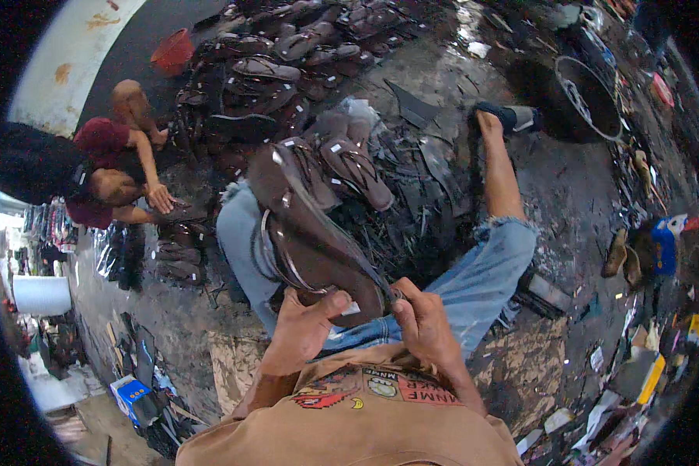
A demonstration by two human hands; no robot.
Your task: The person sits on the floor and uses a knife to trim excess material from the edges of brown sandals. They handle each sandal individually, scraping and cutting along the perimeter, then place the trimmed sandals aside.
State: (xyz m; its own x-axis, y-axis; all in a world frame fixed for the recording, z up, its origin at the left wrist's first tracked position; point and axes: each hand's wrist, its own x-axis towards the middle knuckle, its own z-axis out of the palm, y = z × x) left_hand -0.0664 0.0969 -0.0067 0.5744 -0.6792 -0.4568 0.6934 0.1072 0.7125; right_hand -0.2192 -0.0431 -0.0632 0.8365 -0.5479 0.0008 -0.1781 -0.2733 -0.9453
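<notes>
A large dark brown flip-flop sandal (318, 252) is held tilted over my lap, its far end pointing up and left. My left hand (303, 325) grips its near end, the thumb pressed on top beside a small white label. Closed at the sandal's right edge is my right hand (423, 320), the thumb and fingers pinched together. A thin dark edge runs along that side to these fingers; what they pinch is too small to make out. Just beyond lie more brown flip-flops (357, 171) with white labels, on a heap of black offcuts (400, 241).
Many brown sandals (264, 70) cover the floor ahead. At left another person's hand (161, 198) rests on a sandal near stacked ones (179, 260). A red bucket (172, 52) stands far left, a round dark tub (590, 97) far right. Scraps and boxes litter the right side.
</notes>
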